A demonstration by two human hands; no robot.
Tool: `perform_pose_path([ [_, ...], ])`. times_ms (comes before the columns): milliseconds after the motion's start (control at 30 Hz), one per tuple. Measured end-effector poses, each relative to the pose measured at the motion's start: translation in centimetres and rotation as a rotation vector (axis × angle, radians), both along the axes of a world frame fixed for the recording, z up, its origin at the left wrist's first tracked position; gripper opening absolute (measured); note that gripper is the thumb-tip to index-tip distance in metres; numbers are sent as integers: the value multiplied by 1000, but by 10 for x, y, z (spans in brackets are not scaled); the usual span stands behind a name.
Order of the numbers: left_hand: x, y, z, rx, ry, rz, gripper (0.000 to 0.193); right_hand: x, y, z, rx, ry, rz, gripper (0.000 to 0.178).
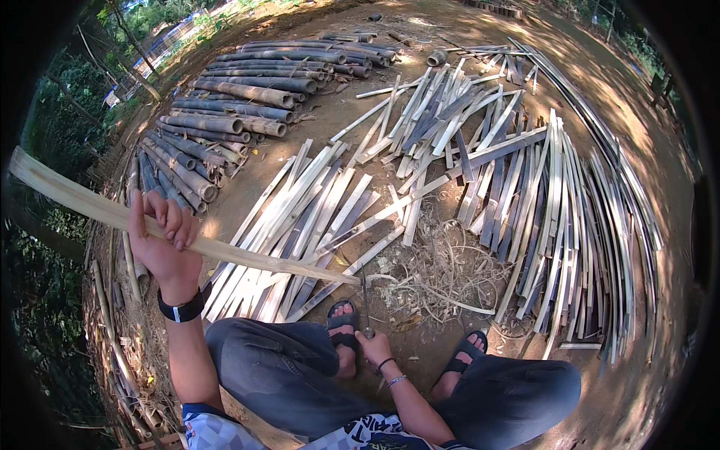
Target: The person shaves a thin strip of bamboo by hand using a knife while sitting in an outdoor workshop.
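My left hand (pixel 166 234) is raised at the left, its fingers closed round a long pale bamboo strip (pixel 247 256). The strip slants down to the right, and its lower end meets a thin dark knife blade (pixel 364 289) in front of my feet. Low in the middle, my right hand (pixel 373 349) grips the knife by its handle, with the blade pointing away from me. Curly bamboo shavings (pixel 450 274) lie on the ground just beyond the blade.
Split bamboo strips lie in a pile (pixel 292 217) ahead, another pile (pixel 442 112) farther off, and a long fan (pixel 570 232) at the right. Whole bamboo poles (pixel 247 94) are stacked at the far left. My sandalled feet (pixel 344 330) flank the knife.
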State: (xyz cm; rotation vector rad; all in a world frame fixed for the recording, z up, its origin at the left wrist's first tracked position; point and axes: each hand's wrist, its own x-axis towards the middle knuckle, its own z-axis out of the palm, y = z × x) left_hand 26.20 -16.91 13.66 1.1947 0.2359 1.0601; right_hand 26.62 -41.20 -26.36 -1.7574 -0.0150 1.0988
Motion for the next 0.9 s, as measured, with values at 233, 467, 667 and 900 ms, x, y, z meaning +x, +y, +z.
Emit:
perform_pose_path([
  [233,11,3,-8,-61,26,80,43,21,-3,-6,250,391,-220,29],
  [467,48,-13,-9,-30,36,26,40,58,-33,-34,-142,-273,94,34],
  [667,38,-12,-13,-46,58,184,41,26,-17,-12,-63,-429,86,37],
  [900,51,-16,0,86,5,146,47,40,-21,-6,-105,-103,132,45],
])
